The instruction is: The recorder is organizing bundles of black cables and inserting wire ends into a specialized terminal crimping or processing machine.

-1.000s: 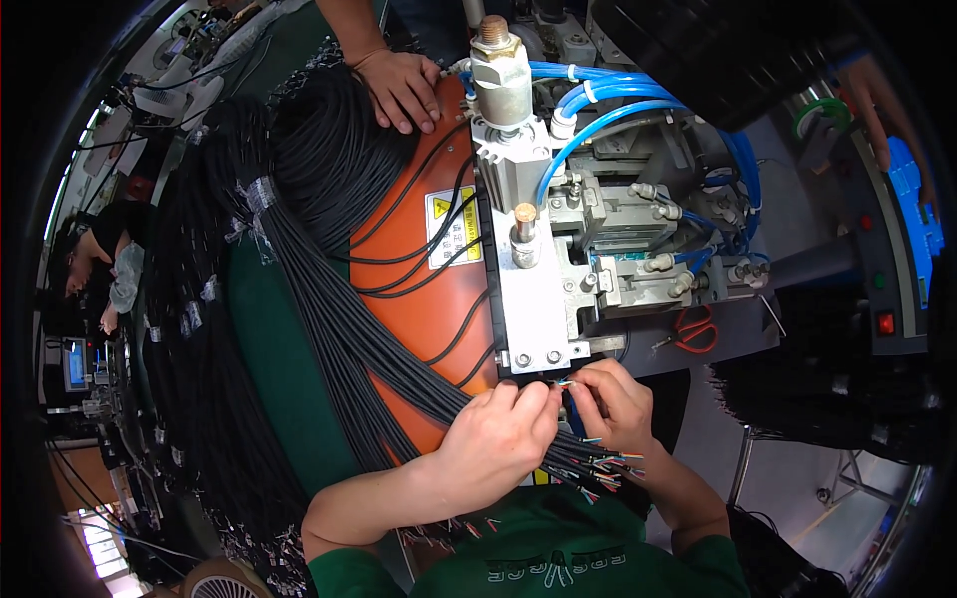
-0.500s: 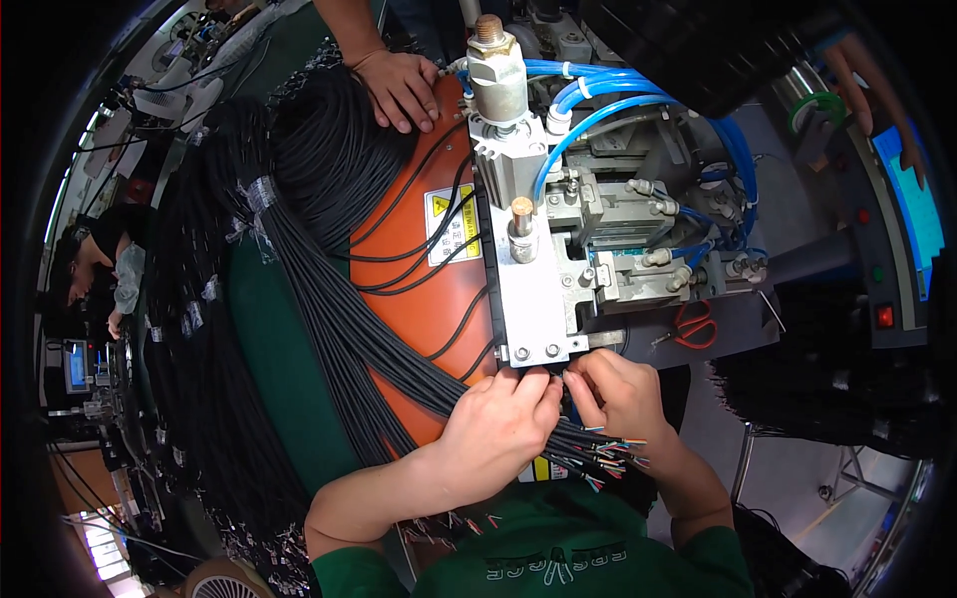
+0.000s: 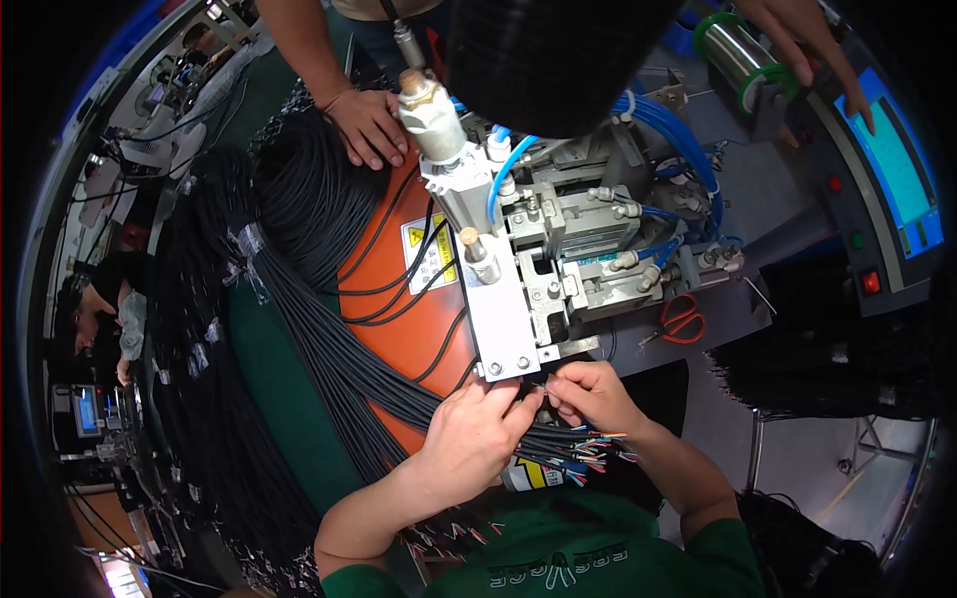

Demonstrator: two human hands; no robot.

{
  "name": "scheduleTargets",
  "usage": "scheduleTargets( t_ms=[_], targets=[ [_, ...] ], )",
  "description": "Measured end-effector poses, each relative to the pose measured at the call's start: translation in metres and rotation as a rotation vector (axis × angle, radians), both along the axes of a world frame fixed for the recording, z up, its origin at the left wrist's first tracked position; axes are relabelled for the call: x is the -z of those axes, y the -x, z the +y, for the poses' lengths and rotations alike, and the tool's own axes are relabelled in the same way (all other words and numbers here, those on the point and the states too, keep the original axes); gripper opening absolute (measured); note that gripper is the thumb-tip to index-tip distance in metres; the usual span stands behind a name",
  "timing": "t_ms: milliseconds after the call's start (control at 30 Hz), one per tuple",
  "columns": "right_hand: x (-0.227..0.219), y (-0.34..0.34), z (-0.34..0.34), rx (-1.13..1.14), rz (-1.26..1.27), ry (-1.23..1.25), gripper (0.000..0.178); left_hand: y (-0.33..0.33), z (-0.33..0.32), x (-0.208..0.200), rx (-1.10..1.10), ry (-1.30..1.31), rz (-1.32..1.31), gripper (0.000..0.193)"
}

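My left hand (image 3: 471, 439) is closed at the front end of the machine's pale metal block (image 3: 503, 334), its fingertips partly hidden beneath the edge. Beside it, my right hand (image 3: 595, 401) pinches close to the left thumb. Whatever small piece lies between the fingers is too hidden to make out. A thick bundle of black cables (image 3: 344, 344) runs from the left over the orange machine cover (image 3: 399, 344) and passes under my left hand. Its stripped ends, with coloured wires (image 3: 588, 453), fan out below my right hand.
Another person's hand (image 3: 369, 128) rests by the cables; a hand (image 3: 812, 50) reaches to the touchscreen (image 3: 897, 164). Blue air hoses (image 3: 678, 125), a green-rimmed wire spool (image 3: 743, 62) and red-handled scissors (image 3: 682, 321) lie beyond the machine. More cables (image 3: 189, 399) hang at left.
My view has swung, so the machine appears farther left and more of the screen shows. A co-worker's finger is now at the screen. My hands stay together at the block.
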State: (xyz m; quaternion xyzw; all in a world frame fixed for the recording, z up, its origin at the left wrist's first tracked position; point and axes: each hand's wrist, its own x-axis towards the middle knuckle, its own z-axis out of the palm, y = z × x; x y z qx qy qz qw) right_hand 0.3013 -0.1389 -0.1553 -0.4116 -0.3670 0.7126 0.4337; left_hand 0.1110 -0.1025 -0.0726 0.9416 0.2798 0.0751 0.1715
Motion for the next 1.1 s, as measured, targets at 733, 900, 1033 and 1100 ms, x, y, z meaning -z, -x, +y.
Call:
scheduleTargets(
  t_ms=[733, 900, 1033, 1100],
  targets=[
    [0.008, 0.007, -0.001, 0.040, -0.048, -0.076, 0.027, 0.025, -0.004, 0.009, -0.203, -0.051, -0.185, 0.038],
    [0.007, 0.009, -0.002, 0.109, -0.103, -0.095, 0.029, 0.022, -0.009, 0.011, -0.205, -0.089, -0.151, 0.039],
    [0.004, 0.009, 0.002, 0.252, -0.504, -0.487, 0.023, 0.021, -0.012, 0.017, -0.214, -0.152, -0.173, 0.036],
    [0.006, 0.012, 0.005, 0.208, -0.455, -0.485, 0.025, 0.025, -0.014, 0.023, -0.257, -0.222, -0.219, 0.037]
  ],
)
